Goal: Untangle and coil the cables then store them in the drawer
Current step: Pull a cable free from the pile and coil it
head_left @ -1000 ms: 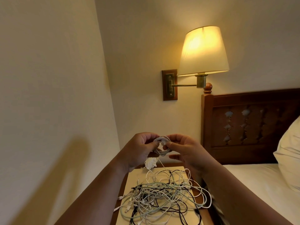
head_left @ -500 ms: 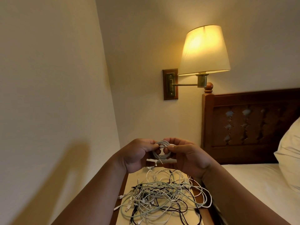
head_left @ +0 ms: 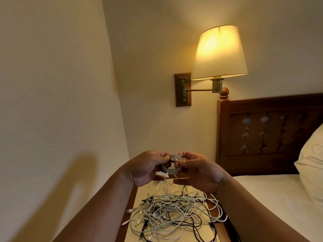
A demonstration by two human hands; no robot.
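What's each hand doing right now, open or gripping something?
Left hand: pinching the white cable coil.
Right hand: pinching the other side of the same coil.

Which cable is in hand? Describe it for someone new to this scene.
Below the lit cream-shaded wall lamp lies a tangled heap of white and black cables. Above it, the left hand and right hand pinch a small white cable coil, the only cable wound into a neat ring.
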